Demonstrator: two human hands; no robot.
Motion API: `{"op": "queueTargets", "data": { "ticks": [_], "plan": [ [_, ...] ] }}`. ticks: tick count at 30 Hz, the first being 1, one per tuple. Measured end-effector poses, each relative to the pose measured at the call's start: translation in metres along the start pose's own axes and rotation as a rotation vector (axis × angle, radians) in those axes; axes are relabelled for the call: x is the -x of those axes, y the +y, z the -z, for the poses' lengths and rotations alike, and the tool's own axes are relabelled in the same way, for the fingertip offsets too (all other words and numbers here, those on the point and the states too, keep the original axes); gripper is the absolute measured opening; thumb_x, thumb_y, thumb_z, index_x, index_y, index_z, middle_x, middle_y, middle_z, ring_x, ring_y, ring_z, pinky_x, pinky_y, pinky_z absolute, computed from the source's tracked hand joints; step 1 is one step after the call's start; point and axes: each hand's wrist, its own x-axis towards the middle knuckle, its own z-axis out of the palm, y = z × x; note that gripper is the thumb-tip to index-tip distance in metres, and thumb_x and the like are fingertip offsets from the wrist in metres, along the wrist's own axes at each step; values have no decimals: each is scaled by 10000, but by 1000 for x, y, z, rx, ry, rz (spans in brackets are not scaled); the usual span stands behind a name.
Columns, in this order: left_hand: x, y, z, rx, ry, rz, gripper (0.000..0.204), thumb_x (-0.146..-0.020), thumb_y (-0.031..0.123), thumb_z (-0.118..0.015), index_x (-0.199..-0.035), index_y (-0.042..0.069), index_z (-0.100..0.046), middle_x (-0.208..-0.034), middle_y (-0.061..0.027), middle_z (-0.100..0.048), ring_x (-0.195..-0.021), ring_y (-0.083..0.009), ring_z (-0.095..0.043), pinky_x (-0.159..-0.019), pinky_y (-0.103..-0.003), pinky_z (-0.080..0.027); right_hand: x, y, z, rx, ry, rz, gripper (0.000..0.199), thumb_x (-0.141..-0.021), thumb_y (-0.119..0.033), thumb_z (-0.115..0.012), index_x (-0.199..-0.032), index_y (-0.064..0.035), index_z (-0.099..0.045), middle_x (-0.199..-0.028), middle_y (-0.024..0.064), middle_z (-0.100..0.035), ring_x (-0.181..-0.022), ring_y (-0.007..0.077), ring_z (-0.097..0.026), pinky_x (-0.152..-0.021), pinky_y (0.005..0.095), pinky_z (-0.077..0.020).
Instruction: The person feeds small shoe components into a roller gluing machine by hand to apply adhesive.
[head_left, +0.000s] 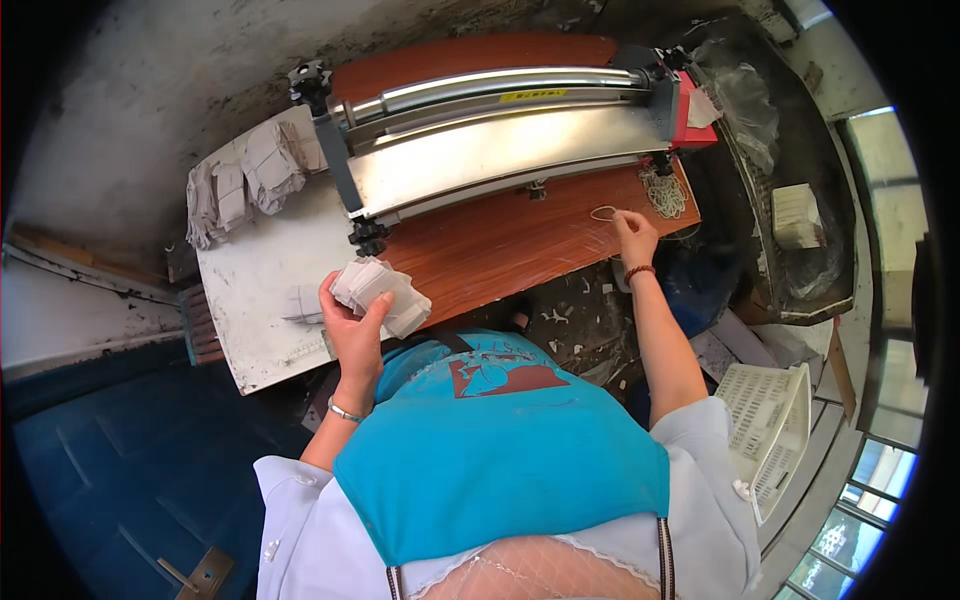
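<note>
My left hand point(356, 332) is closed around a stack of off-white flat pieces point(372, 288), fanned a little at the edges; paper or thin sheet, I cannot tell which. It holds them above the front edge of the brown tabletop point(490, 258). Farther right, my right hand point(637, 240) pinches a thin pale loop point(601, 213) that looks like a rubber band. Just behind that hand, a tangled heap of similar pale bands point(664, 192) lies on the table's right end.
A roller machine point(510, 140) with a shiny metal plate spans the table. Bundles of off-white pieces point(255, 172) lie on the white board point(245, 290) at left. A white plastic basket point(765, 430) stands at lower right. A black tray point(835, 270) holds a pale block and clear plastic.
</note>
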Motion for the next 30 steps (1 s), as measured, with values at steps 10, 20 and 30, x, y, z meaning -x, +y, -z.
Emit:
{"op": "queueTargets", "data": {
  "ticks": [10,20,30],
  "plan": [
    [23,-34,-63,65,3,49,621,-768,-41,-702,-1283,55,-369,-1213,-88,-522,-1114,-196,-539,-974,-346,-446,-120,93,59,17,190,-398,277,-846,-54,-607,-1117,4,-619,-989,141,-688,-834,197,-687,-618,296,-552],
    [16,-53,-94,69,-128,79,661,-789,-32,-678,-1345,78,-338,-1240,-104,-520,-1146,-194,-533,-967,-346,-466,88,-104,-73,-693,-1314,-313,689,-872,-358,-681,-1398,-22,-389,-1300,122,-540,-1158,164,-523,-955,326,-447],
    [7,-49,-77,224,-90,149,692,-799,-36,-666,-1379,78,-306,-1265,-108,-504,-1167,-203,-519,-985,-360,-461,107,-94,-103,-416,-1139,23,834,-736,-323,-826,-1387,-25,-397,-1298,128,-525,-1185,205,-522,-997,340,-432]
  ]
}}
